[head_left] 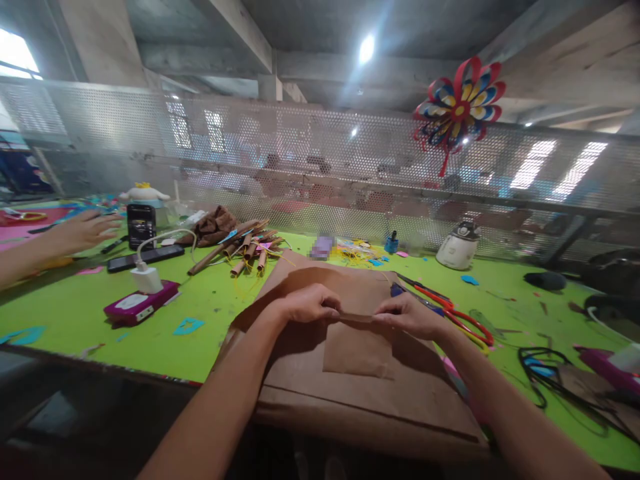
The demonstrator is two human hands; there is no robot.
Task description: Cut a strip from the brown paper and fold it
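Note:
A small piece of brown paper (357,347) lies on a stack of larger brown paper sheets (370,407) on the green table (200,333). My left hand (307,303) pinches the left end of its upper edge. My right hand (407,313) pinches the right end of the same edge. Both hands hold the edge rolled or folded between the fingertips, just above the stack.
Red-handled scissors (457,317) lie right of my hands. Rolled brown paper tubes (245,250) sit at the back left, near a phone (145,259) and a charger on a pink power bank (141,303). Another person's hand (83,231) rests far left. A paper pinwheel (460,107) hangs on the mesh.

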